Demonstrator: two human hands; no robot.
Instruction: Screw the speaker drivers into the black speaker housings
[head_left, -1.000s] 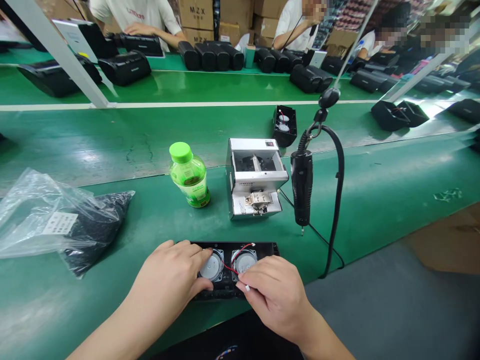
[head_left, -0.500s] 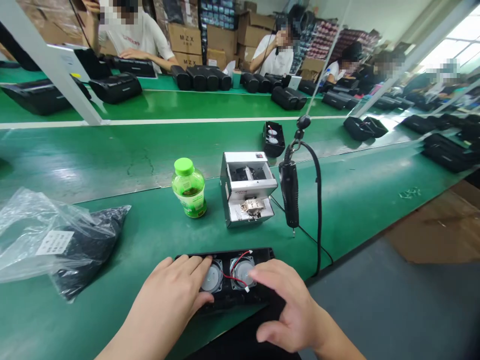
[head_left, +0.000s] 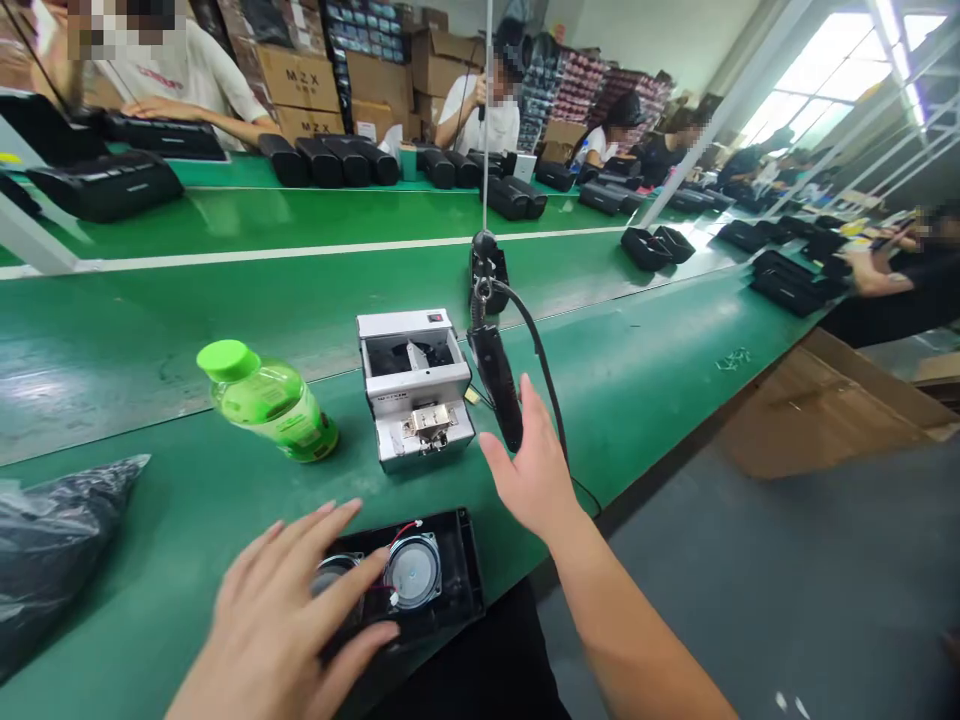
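My left hand lies with spread fingers over the left part of a black speaker housing. In the housing sit two round speakers with red wires and white plugs; the left one is partly hidden by my fingers. My right hand is beside a hanging black electric screwdriver, thumb and fingers apart around its lower end. Whether the hand touches it I cannot tell. The screwdriver's tip is hidden. Left of it stands a silver-and-black screw feeder.
A green-capped bottle stands left of the feeder. A plastic bag of black contents lies at the left edge. Behind the screwdriver is another black housing. Small screws lie at the right. Several people work across the bench.
My right hand has moved from the speaker housing up to the hanging screwdriver. My left hand's fingers have spread. The camera view has turned to the right.
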